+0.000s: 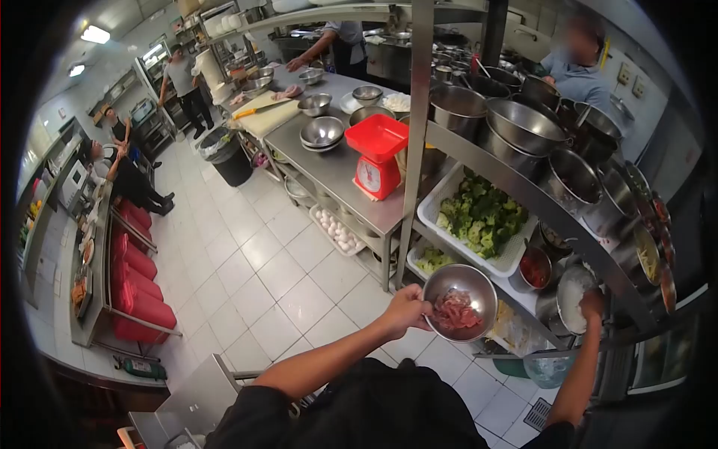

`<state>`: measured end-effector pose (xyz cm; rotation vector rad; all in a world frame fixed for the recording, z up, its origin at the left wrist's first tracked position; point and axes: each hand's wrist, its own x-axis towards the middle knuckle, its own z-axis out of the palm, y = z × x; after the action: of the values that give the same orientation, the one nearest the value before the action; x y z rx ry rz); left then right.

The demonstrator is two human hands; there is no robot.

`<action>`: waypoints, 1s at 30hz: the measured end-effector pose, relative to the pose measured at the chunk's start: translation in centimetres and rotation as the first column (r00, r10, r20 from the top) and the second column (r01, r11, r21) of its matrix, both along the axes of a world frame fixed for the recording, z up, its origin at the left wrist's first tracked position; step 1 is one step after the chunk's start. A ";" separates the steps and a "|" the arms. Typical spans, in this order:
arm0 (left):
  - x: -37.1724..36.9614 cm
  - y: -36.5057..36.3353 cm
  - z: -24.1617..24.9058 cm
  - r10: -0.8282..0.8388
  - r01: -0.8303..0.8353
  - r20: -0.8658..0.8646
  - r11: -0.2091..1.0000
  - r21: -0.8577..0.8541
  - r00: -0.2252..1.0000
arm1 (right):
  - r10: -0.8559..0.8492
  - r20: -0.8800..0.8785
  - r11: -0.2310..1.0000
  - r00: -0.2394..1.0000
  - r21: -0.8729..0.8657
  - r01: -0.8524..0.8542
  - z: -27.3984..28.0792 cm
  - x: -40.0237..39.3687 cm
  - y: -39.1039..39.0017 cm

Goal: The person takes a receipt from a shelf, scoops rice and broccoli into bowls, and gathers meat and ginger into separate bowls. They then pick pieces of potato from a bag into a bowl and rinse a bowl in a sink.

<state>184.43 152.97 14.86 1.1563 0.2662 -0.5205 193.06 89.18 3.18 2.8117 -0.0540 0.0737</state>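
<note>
My left hand (pixel 408 310) grips the rim of a steel mixing bowl (pixel 486 295), its fingers closed on the near left edge. Strips of raw red meat (pixel 456 310) lie in the bottom of this bowl. Further right, my right hand (pixel 591 305) reaches to a round metal container of white contents (pixel 574 293), at its right side. The fingers of that hand are too dark and small to make out. Beside the container stands a pot of red sauce (pixel 535 267).
A white basket of broccoli (pixel 490 254) sits on the shelf under several pots. The steel worktable (pixel 299 150) bears a red kitchen scale (pixel 378 161), bowls and a cutting board (pixel 273 114). Red bins (pixel 134 277) line the left. Other people stand behind the counters and along the aisle.
</note>
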 end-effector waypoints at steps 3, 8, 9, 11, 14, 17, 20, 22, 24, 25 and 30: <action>0.2 -0.5 -0.9 -0.018 0.017 -0.021 0.999 -0.032 1.000 | -0.213 0.100 0.890 0.972 0.430 0.151 4.5 -1.1 2.0; 0.5 2.0 -2.2 0.011 -0.013 -0.036 0.998 -0.056 0.999 | -0.279 0.026 0.256 0.960 0.966 0.048 17.4 -4.3 23.2; 0.7 3.0 -2.7 0.013 -0.013 -0.006 0.998 -0.058 1.000 | -0.171 0.011 0.179 0.985 0.984 0.020 19.3 -4.7 28.5; 1.0 5.1 -3.2 0.056 -0.056 -0.011 0.998 -0.008 0.998 | -0.040 0.052 0.152 0.998 0.987 -0.045 19.1 -4.9 36.9; 1.6 9.4 -4.0 0.140 -0.141 0.046 0.990 0.027 0.989 | 0.250 0.135 0.481 0.959 0.842 -0.244 16.2 -4.6 49.7; 2.4 14.9 -3.9 0.230 -0.233 0.067 0.972 0.030 0.971 | 0.444 0.206 0.438 0.872 0.800 -0.411 17.7 -3.0 59.2; 2.6 20.8 -2.6 0.322 -0.322 0.048 0.947 -0.006 0.945 | 0.561 0.223 0.416 0.797 0.757 -0.505 16.5 -1.9 66.0; 2.0 24.2 -0.3 0.383 -0.380 0.045 0.923 -0.056 0.923 | 0.683 0.270 0.394 0.678 0.646 -0.654 16.0 -2.3 70.9; 1.5 27.2 -0.2 0.425 -0.425 0.078 0.905 -0.023 0.902 | 0.670 0.216 0.436 0.710 0.660 -0.612 12.8 -1.3 75.3; 1.5 28.3 -1.6 0.437 -0.443 0.111 0.896 0.030 0.892 | 0.662 0.187 0.458 0.726 0.665 -0.589 10.9 -0.3 77.4; 1.4 35.2 -3.4 0.560 -0.564 0.075 0.824 0.053 0.825 | 0.758 0.101 0.372 0.644 0.744 -0.555 9.6 4.3 86.5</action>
<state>185.87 188.14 11.43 1.0947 0.5621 0.0488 197.40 175.72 12.78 3.3470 1.4865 -0.1860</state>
